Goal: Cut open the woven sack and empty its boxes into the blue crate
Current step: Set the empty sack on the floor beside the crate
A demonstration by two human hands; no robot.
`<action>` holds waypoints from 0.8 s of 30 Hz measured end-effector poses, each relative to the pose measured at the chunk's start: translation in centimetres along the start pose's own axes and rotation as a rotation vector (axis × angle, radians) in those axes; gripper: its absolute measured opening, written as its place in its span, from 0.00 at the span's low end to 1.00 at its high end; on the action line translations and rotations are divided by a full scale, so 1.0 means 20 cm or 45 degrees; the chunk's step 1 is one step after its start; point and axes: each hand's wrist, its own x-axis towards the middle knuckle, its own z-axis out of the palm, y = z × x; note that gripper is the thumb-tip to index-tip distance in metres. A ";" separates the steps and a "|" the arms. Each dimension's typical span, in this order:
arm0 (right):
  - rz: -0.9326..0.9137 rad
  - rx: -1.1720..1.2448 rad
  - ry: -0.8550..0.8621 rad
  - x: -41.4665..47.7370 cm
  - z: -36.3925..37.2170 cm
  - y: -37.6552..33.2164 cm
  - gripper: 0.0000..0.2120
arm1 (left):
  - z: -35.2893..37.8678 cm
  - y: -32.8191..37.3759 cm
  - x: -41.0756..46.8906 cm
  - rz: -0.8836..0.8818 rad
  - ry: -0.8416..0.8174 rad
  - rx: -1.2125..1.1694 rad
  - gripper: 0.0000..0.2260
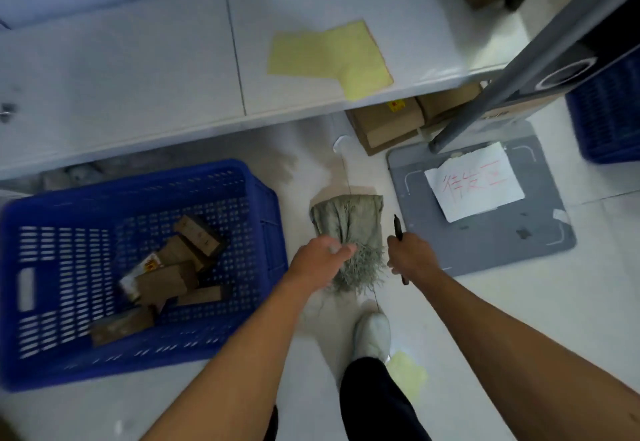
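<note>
Left hand [320, 255] is clamped on the frayed sack [349, 229] mouth, right hand [408, 253] on the cutter [398, 229]. Sack looks emptied; best shaken over the blue crate [263, 198], blade kept clear.

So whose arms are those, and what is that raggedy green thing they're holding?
There is no machine here. A person wears a camera on their head, so you look down just as they do, and the two arms are theirs. The left hand grips the frayed end of a greenish woven sack, which hangs down limp. The right hand is closed around a thin dark tool, probably the cutter, though it is too small to be sure. On the floor to the left sits a blue crate with several brown boxes already inside. Behind it runs a pale shelf with a yellow sheet on it. To the right, a white paper with red writing lies on a grey board. That white thing below is the person's shoe.
</note>
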 end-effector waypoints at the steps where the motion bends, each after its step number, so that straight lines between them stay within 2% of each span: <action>1: -0.039 0.010 -0.046 -0.09 -0.04 -0.03 0.22 | -0.05 0.06 -0.12 0.000 0.008 -0.025 0.20; 5: -0.204 0.153 -0.118 -0.62 -0.20 -0.31 0.13 | -0.25 0.22 -0.55 -0.021 0.057 -0.109 0.17; 11: -0.329 0.270 -0.065 -1.21 -0.19 -0.69 0.17 | -0.62 0.26 -1.07 0.040 0.164 -0.319 0.11; 16: -0.474 0.276 0.015 -1.60 0.10 -1.02 0.13 | -0.97 0.06 -1.35 0.075 0.244 -0.492 0.13; 19: -0.544 0.248 0.048 -1.79 0.36 -1.21 0.11 | -1.20 -0.15 -1.50 0.111 0.217 -0.558 0.15; 24: -0.538 0.246 0.038 -2.04 0.82 -1.47 0.09 | -1.59 -0.59 -1.69 0.087 0.214 -0.653 0.13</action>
